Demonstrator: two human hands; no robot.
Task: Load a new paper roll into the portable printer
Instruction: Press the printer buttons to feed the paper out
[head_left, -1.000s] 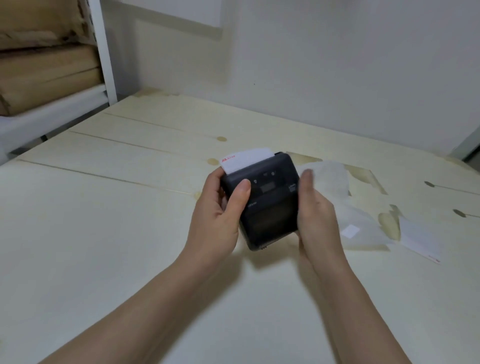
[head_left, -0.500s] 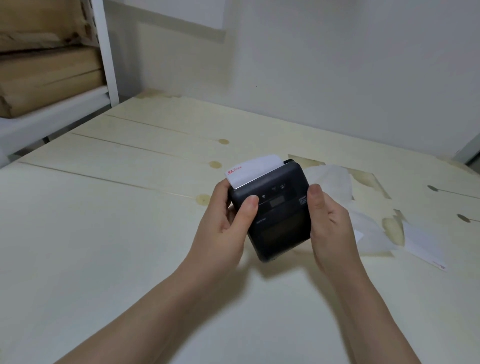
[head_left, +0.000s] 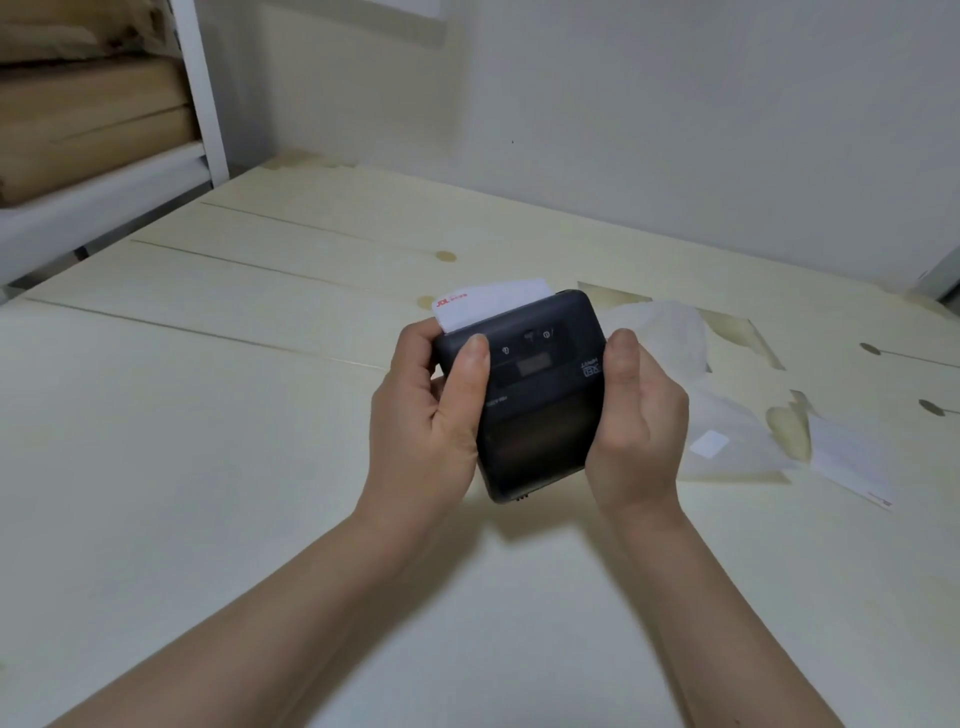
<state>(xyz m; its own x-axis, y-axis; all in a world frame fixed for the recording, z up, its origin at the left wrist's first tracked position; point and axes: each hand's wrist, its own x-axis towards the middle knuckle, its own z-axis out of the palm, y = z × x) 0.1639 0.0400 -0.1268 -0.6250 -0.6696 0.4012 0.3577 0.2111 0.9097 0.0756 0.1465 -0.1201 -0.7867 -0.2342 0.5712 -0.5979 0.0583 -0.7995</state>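
A small black portable printer (head_left: 540, 405) is held above the table between both hands, lid shut. A white paper strip (head_left: 488, 304) with red lettering sticks out of its far top edge. My left hand (head_left: 431, 421) grips the printer's left side, thumb lying across the top face near the buttons. My right hand (head_left: 636, 421) clasps the right side, thumb up at the top right corner. The paper roll itself is hidden inside the printer.
A crumpled translucent wrapper (head_left: 727, 441) with a small white sticker lies on the pale wooden table (head_left: 208, 415) just right of my hands. A loose white paper slip (head_left: 852, 462) lies further right. White shelving (head_left: 197, 88) with brown packages stands at the far left.
The printer has come closer to me and slightly lower in both hands. My right hand has shifted from the printer's upper right edge to clasp its right side.
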